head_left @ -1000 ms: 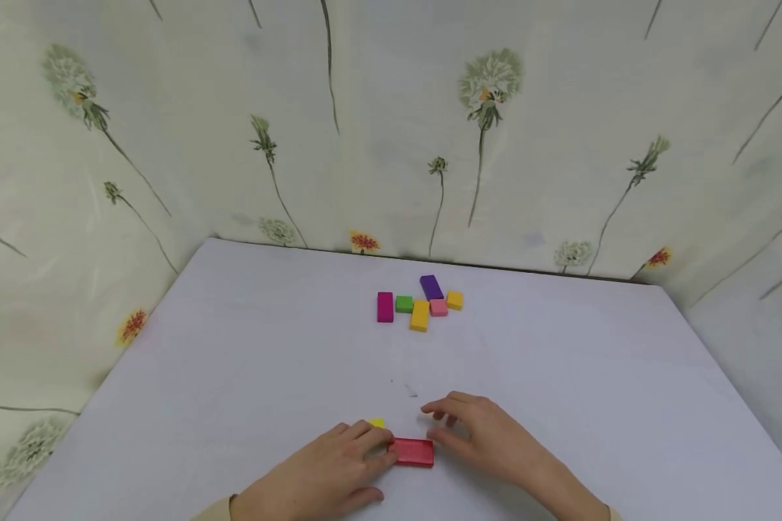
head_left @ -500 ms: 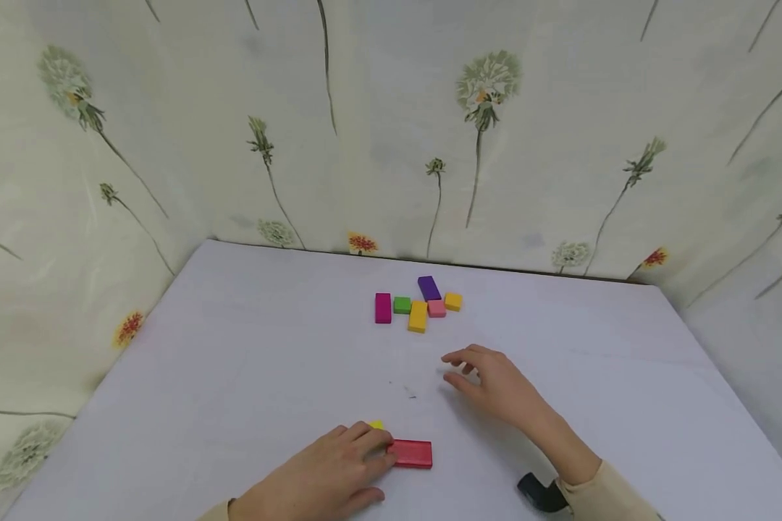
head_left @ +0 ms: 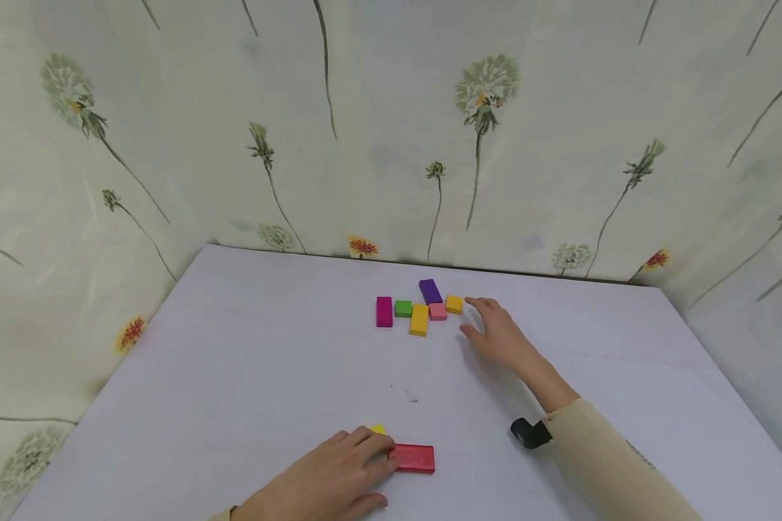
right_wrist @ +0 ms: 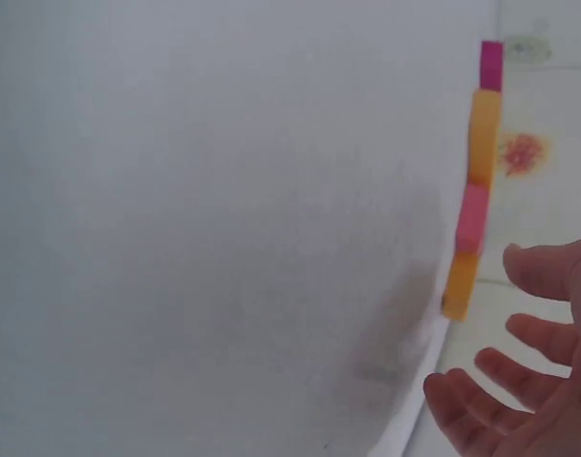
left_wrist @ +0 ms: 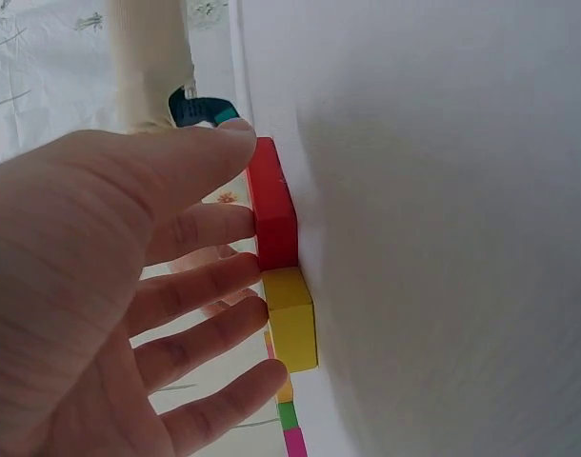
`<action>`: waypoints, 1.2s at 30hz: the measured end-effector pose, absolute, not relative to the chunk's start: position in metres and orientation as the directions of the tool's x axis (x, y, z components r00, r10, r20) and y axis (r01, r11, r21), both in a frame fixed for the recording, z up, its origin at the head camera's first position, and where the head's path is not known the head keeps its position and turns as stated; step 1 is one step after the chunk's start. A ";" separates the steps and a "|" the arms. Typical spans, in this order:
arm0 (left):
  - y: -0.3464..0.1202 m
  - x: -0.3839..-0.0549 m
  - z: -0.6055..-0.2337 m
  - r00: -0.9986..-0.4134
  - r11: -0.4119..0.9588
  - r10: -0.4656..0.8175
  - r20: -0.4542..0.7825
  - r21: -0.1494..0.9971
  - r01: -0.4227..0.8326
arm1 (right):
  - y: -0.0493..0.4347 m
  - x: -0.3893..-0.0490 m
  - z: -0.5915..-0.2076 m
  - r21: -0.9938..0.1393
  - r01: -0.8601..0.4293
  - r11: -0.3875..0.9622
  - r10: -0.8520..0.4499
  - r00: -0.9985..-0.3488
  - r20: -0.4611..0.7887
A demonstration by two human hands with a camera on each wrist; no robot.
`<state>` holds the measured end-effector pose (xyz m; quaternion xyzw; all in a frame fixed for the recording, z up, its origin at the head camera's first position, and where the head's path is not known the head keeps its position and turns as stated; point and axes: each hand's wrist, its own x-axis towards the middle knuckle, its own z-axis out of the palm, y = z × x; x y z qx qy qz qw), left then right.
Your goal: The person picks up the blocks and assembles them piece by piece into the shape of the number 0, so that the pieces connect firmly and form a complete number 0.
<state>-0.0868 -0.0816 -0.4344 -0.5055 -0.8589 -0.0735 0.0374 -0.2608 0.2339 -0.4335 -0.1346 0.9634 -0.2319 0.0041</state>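
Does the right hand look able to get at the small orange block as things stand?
Probably yes: the right hand is beside the small orange block, nothing visible stands between them, and the pink block lies on the side away from the hand.

red block (head_left: 415,458), flat | yellow block (left_wrist: 292,335), just beside | orange block (head_left: 454,305), well apart

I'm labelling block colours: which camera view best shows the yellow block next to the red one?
The left wrist view: the yellow block shows large there, beside the red block, mostly uncovered. In the head view the left hand covers all but a small piece; the right wrist view doesn't show it.
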 end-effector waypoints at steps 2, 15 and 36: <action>-0.082 -0.086 -0.434 -0.491 0.483 0.860 0.137 0.090 0.871 | 0.235 -0.270 -0.436 -0.450 -0.256 0.856 -0.265 -0.963 0.044; -0.083 -0.087 -0.434 -0.497 0.486 0.859 0.120 0.107 0.867 | 0.233 -0.295 -0.443 -0.479 -0.252 0.841 -0.261 -0.964 0.050; -0.083 -0.089 -0.435 -0.504 0.490 0.861 0.075 0.149 0.859 | 0.216 -0.313 -0.436 -0.400 -0.261 0.878 -0.293 -0.956 -0.019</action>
